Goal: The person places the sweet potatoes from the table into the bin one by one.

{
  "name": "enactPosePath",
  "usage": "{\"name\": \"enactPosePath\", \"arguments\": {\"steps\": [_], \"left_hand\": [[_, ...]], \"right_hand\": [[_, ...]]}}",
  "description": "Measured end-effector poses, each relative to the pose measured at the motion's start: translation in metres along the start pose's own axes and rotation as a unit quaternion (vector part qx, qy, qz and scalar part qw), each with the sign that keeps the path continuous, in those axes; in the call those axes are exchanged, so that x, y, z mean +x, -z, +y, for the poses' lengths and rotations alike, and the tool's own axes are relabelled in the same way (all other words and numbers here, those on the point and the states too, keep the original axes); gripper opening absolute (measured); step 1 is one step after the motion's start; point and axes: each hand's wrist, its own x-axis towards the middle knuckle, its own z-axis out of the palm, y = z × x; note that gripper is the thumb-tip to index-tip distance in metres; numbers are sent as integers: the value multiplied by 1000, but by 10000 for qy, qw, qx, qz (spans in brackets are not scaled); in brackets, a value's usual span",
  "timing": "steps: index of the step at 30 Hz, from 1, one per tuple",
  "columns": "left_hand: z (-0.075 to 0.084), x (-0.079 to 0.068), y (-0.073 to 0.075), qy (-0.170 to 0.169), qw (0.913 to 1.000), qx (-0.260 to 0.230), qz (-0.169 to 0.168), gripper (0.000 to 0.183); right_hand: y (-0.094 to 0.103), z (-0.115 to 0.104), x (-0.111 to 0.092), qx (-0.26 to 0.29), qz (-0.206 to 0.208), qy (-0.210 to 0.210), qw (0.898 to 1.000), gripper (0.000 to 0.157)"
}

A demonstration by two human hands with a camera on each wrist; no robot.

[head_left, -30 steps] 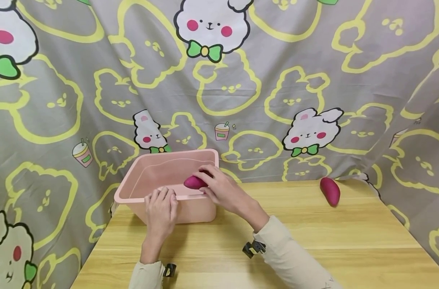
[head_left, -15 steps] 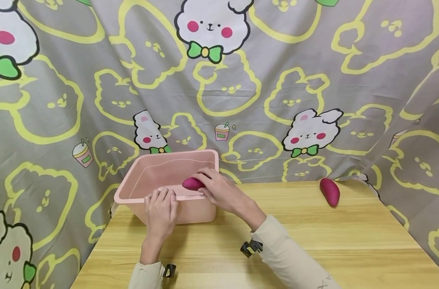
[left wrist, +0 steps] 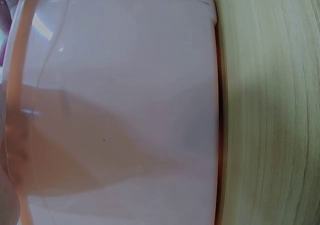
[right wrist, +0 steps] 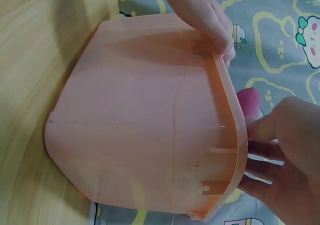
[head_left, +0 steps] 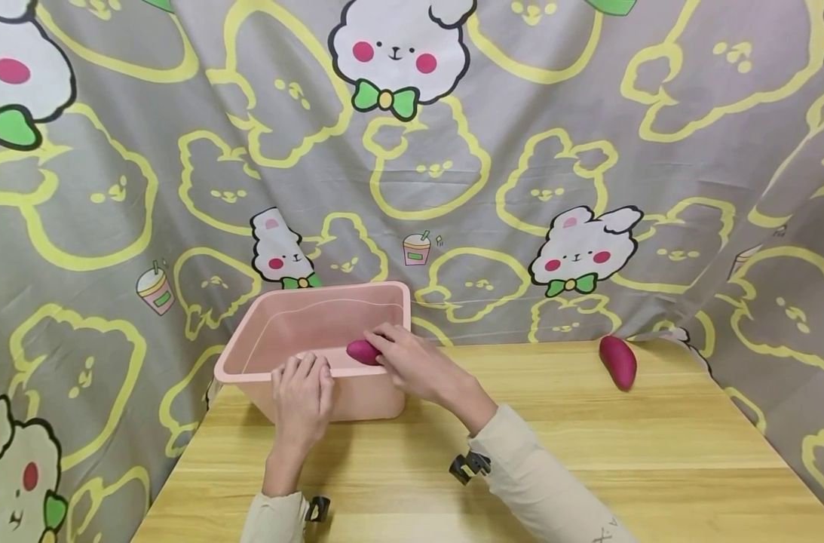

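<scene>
A pink plastic bin (head_left: 367,398) stands on the wooden table at the left. My left hand (head_left: 301,396) grips its near rim, fingers curled over the edge. With my right hand (head_left: 421,366) I hold a purple sweet potato (head_left: 361,351) just inside the near right corner of the bin; part of it is hidden by my fingers. The right wrist view shows the purple end of that sweet potato (right wrist: 250,101) past the rim, by my thumb. A second sweet potato (head_left: 618,362) lies on the table at the far right, away from both hands.
The wooden table (head_left: 534,422) runs up to a grey curtain (head_left: 452,173) with cartoon figures, which hangs behind and on both sides. The bin's back stands close to the curtain. Its high walls surround the space below my right hand.
My right hand has come down slightly with the sweet potato, lower into the bin. The left hand stays on the rim, and the far sweet potato has not moved.
</scene>
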Motion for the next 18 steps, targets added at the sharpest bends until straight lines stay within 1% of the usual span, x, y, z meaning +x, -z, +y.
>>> {"name": "enactPosePath", "arguments": {"steps": [5,9,12,18], "left_hand": [[1,1,0,-23,10000,20,-15,35],[2,1,-1,-1,10000,8,2,35],[1,1,-2,-5,10000,4,47,34],[0,-1,-2,-9,10000,14,56,33]], "right_hand": [[1,-1,0,59,-80,30,9999,37],[1,0,0,176,26,71,9998,35],[2,0,-1,237,180,151,9994,32],[2,2,-6,218,665,442,9966,30]]}}
